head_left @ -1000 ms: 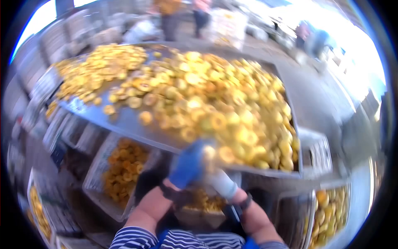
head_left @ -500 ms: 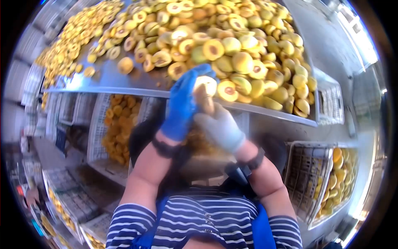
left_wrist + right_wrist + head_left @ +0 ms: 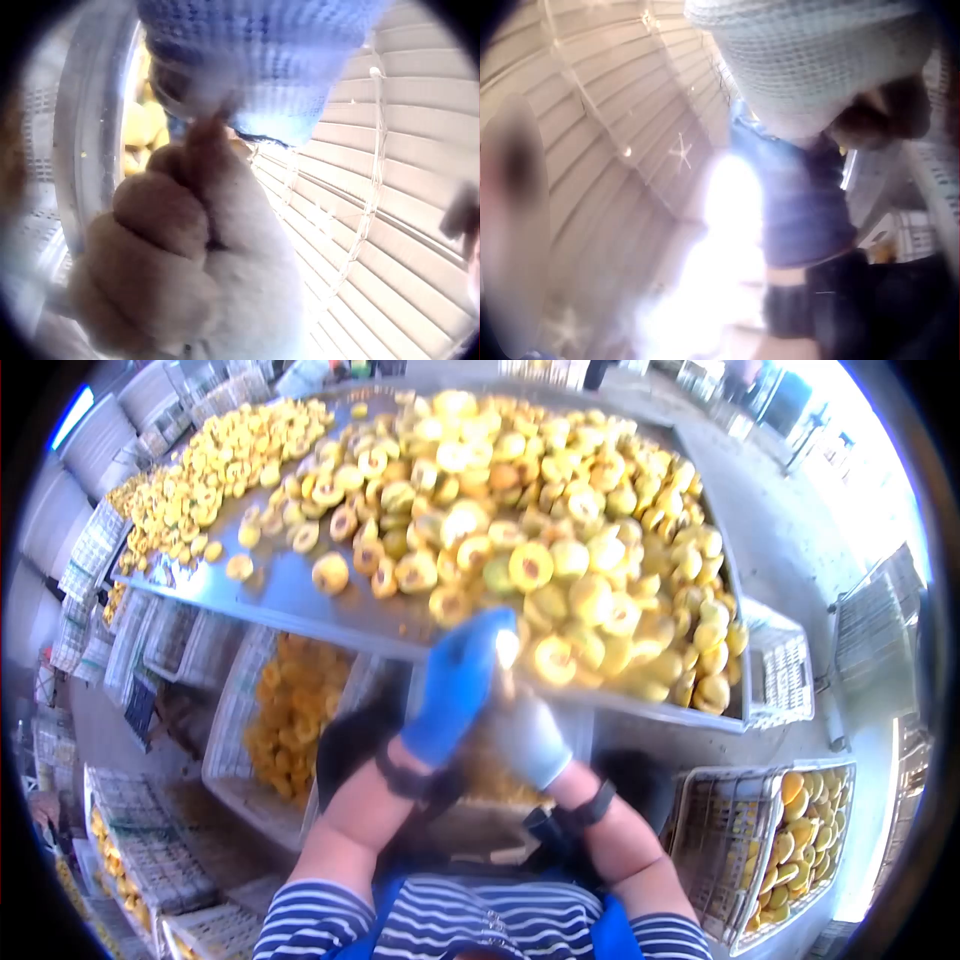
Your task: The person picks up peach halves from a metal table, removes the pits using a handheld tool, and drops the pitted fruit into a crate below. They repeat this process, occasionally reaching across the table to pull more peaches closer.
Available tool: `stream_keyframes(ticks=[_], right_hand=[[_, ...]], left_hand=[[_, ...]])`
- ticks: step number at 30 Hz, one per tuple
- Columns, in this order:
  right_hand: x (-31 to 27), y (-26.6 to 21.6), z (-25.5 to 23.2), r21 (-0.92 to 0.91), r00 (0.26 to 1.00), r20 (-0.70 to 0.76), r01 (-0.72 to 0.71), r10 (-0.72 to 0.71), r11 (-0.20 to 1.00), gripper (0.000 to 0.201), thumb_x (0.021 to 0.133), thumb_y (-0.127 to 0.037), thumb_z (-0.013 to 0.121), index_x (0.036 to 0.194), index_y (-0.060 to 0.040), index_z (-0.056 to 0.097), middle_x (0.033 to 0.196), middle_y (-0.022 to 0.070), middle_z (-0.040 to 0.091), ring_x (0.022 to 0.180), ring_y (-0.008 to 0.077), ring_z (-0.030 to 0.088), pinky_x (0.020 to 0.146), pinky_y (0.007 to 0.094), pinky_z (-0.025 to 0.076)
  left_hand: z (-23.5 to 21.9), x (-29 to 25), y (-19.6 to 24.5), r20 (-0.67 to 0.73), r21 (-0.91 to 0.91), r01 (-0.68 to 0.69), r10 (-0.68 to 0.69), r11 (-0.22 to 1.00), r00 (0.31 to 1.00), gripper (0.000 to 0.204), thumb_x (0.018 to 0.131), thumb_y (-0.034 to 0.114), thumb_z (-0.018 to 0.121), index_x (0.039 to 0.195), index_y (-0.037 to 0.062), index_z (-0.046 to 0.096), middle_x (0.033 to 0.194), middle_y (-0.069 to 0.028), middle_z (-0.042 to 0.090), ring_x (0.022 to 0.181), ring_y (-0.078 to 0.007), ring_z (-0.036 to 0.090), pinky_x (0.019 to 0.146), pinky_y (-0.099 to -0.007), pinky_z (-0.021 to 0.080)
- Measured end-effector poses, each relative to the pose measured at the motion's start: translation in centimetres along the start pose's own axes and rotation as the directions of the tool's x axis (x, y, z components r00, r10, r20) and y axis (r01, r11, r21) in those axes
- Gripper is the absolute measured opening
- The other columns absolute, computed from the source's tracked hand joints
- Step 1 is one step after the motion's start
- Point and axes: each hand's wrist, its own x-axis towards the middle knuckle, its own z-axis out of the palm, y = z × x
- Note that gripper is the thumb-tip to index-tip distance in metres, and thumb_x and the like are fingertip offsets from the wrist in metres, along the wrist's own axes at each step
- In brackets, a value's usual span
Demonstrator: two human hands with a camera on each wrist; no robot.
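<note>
In a blue glove, my left hand grips a peach half, its cut face glaring bright, at the near edge of the metal table. My right hand, in a white glove with brown-stained fingers, is held right up against it. The left wrist view shows that right hand as a fist with the thumb pointing up at the blue glove. A small dark tip shows past the thumb; I cannot tell what kind of tool the fist holds. Halved yellow peaches are heaped just beyond both hands.
Smaller peach pieces are spread over the table's far left. A crate of peach halves stands below left, and another crate with fruit stands at the right. A white crate sits by the table's right corner.
The head view has swung down and then partly back up. Both hands stay together at the table edge, the left still gripping the peach half and the right now closer against it.
</note>
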Motion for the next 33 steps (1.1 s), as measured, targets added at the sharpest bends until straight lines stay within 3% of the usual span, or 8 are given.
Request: stream_keyframes(ticks=[3, 5, 8, 10, 17, 19, 28, 33], right_hand=[[0.1, -0.2, 0.3, 0.06, 0.996, -0.012, -0.087, 0.088, 0.994, 0.029, 0.084, -0.017, 0.066, 0.102, 0.0025, 0.053, 0.083, 0.0278, 0.065, 0.081, 0.0429, 0.066, 0.068, 0.0461, 0.051], [0.4, -0.3, 0.0, 0.339, 0.919, 0.293, -0.359, 0.265, 0.87, 0.029, 0.083, -0.014, 0.065, 0.103, 0.0024, 0.054, 0.085, 0.0275, 0.065, 0.084, 0.043, 0.065, 0.069, 0.0462, 0.051], [0.4, 0.0, -0.3, 0.032, 0.998, 0.045, -0.039, 0.038, 0.999, 0.03, 0.082, -0.012, 0.064, 0.106, 0.0026, 0.054, 0.087, 0.0275, 0.065, 0.085, 0.0434, 0.064, 0.07, 0.0465, 0.051], [0.6, -2.0, -1.3, 0.084, 0.954, 0.14, -0.279, 0.266, 0.957, 0.031, 0.081, -0.012, 0.065, 0.105, 0.0036, 0.055, 0.089, 0.0283, 0.065, 0.086, 0.0431, 0.064, 0.071, 0.0463, 0.051], [0.2, -2.7, -1.6, 0.0, 0.955, 0.111, -0.277, 0.275, 0.961, 0.027, 0.082, -0.014, 0.066, 0.098, 0.0045, 0.056, 0.079, 0.0224, 0.064, 0.075, 0.0361, 0.065, 0.067, 0.0423, 0.05], [0.4, -2.6, -1.6, 0.328, 0.976, 0.154, -0.197, 0.153, 0.924, 0.024, 0.083, -0.013, 0.066, 0.096, 0.0035, 0.056, 0.068, 0.0127, 0.062, 0.059, 0.0243, 0.061, 0.055, 0.0371, 0.049], [-0.1, -5.3, -4.0, 0.536, 0.758, 0.541, -0.645, 0.364, 0.545, 0.013, 0.087, -0.009, 0.063, 0.093, -0.0016, 0.055, 0.061, -0.0005, 0.052, 0.045, 0.0089, 0.05, 0.039, 0.0247, 0.036], [-0.7, -4.0, -2.2, 0.567, 0.874, 0.349, -0.484, 0.338, 0.667, 0.019, 0.085, -0.013, 0.066, 0.095, 0.0008, 0.056, 0.064, 0.001, 0.056, 0.048, 0.0089, 0.052, 0.042, 0.0262, 0.04]], left_hand=[[-0.2, -0.5, 0.0, 0.027, 0.012, -0.048, 0.048, 0.999, 0.998, 0.029, 0.097, 0.019, 0.055, 0.116, -0.0013, 0.064, 0.108, -0.0063, 0.068, 0.097, -0.0139, 0.062, 0.084, -0.0283, 0.051], [-0.4, -0.3, 0.1, 0.032, 0.03, -0.043, 0.042, 0.999, 0.999, 0.029, 0.098, 0.019, 0.055, 0.117, -0.0011, 0.063, 0.109, -0.0066, 0.067, 0.099, -0.0147, 0.062, 0.086, -0.0293, 0.051], [-0.7, -0.8, -0.9, 0.04, -0.065, -0.084, 0.086, 0.994, 0.995, 0.028, 0.098, 0.017, 0.055, 0.118, -0.0003, 0.064, 0.114, -0.0085, 0.066, 0.104, -0.0157, 0.061, 0.091, -0.0308, 0.05], [-0.3, -0.8, -0.4, -0.024, -0.071, -0.021, 0.019, 0.997, 1.0, 0.026, 0.096, 0.017, 0.059, 0.113, -0.0013, 0.066, 0.107, -0.0065, 0.069, 0.096, -0.0135, 0.063, 0.086, -0.0279, 0.05], [0.4, -0.3, 1.3, -0.014, -0.025, 0.057, -0.057, 0.998, 0.998, 0.028, 0.096, 0.02, 0.059, 0.109, -0.0036, 0.067, 0.099, -0.0042, 0.07, 0.089, -0.0093, 0.063, 0.078, -0.0234, 0.05], [0.3, -0.2, 2.1, 0.004, -0.058, 0.149, -0.149, 0.987, 0.989, 0.029, 0.096, 0.02, 0.057, 0.109, -0.0034, 0.067, 0.098, -0.0051, 0.07, 0.086, -0.0105, 0.064, 0.077, -0.0236, 0.051], [-1.3, 1.2, 3.1, 0.321, 0.1, 0.257, -0.276, 0.961, 0.906, 0.031, 0.096, 0.023, 0.056, 0.108, -0.0018, 0.069, 0.1, -0.0083, 0.071, 0.087, -0.0132, 0.066, 0.079, -0.0266, 0.053], [-0.7, 0.9, 2.4, 0.301, 0.08, 0.221, -0.235, 0.972, 0.924, 0.027, 0.094, 0.021, 0.058, 0.107, -0.0009, 0.07, 0.096, -0.0071, 0.071, 0.082, -0.0114, 0.065, 0.077, -0.0257, 0.052]])
